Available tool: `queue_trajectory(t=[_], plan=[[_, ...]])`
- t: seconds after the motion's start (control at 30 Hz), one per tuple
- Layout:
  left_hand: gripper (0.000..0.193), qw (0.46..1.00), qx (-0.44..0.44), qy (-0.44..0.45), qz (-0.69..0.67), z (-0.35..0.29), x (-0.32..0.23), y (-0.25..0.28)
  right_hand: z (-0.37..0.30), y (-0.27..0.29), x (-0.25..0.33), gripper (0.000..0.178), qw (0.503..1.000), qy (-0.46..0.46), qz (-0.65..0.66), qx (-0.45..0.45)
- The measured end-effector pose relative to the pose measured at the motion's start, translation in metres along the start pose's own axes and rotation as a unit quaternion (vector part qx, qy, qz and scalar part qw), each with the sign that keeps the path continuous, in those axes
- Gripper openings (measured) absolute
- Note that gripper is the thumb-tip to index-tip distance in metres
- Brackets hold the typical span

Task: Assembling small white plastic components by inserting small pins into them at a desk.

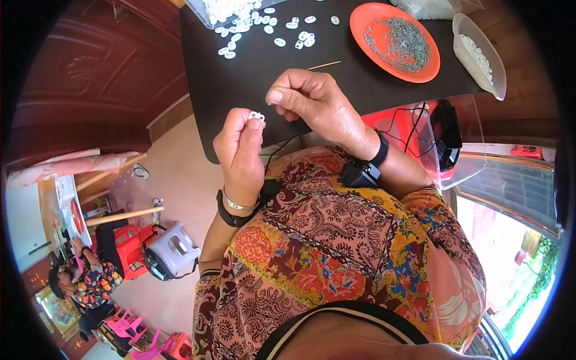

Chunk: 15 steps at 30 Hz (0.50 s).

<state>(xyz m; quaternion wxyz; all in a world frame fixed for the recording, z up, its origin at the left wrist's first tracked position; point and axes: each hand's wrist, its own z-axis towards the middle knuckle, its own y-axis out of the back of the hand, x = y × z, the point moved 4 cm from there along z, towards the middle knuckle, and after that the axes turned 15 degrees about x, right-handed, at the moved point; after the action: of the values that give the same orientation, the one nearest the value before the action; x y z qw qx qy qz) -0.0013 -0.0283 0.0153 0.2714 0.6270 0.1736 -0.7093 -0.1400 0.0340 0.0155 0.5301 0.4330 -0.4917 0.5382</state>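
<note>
My left hand (242, 147) is closed, pinching a small white plastic piece with holes (257, 115) between thumb and fingertips. Just right of it and a little farther away, my right hand (318, 108) is closed in a pinch. Whatever its fingertips hold, if anything, is too small to make out. Both hands are raised over the near edge of the dark table (240, 81), a short gap apart. Beyond them lie several loose white oval pieces (279, 42) with small holes. An orange-red plate (365, 43) at the far right carries a heap of small grey metal parts (405, 48).
A thin wooden stick (324, 65) lies beyond my right hand. At the back left stands a clear bin (203, 13) of white pieces; a translucent scoop tray (495, 81) holds more at right. Red and grey stools (174, 249) and another person (99, 273) are at left.
</note>
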Motion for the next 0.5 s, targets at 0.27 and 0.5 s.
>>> queue_trajectory(t=[0.27,0.5], plan=[[0.012,1.0,0.013,0.009,0.004,0.002,0.006,-0.001,0.003,-0.005,-0.009,0.021,1.0,0.002,0.009,0.013],[0.012,1.0,0.017,0.012,0.017,0.003,0.011,-0.001,0.001,-0.005,-0.009,0.021,1.0,0.008,0.002,0.019]])
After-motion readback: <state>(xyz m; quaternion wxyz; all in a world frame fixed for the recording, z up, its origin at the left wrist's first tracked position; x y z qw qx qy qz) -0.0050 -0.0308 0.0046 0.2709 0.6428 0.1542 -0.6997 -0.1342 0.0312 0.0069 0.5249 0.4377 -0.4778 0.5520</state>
